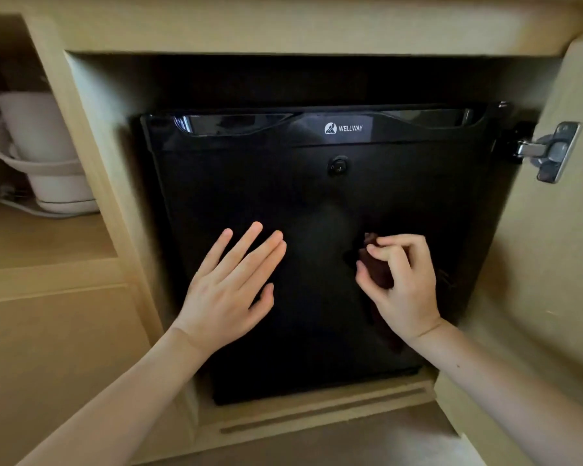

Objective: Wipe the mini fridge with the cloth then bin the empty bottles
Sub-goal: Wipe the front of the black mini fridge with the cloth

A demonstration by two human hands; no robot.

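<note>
Head view: the one cloth (379, 267), dark reddish-brown and bunched, hangs with its long axis roughly up-down. The right hand (403, 284) pinches it between curled fingers and thumb, in front of the lower right of the door. The left hand (231, 284) is spread, fingers straight and pointing up-right, palm toward the door; actual contact cannot be told. Behind both hands stands the one black mini fridge (317, 196), door closed and facing the camera, logo upright at top, set in a wooden cabinet (283, 31). One hinge (549, 151) shows at right and one white kettle (44, 146) on the left shelf.
</note>
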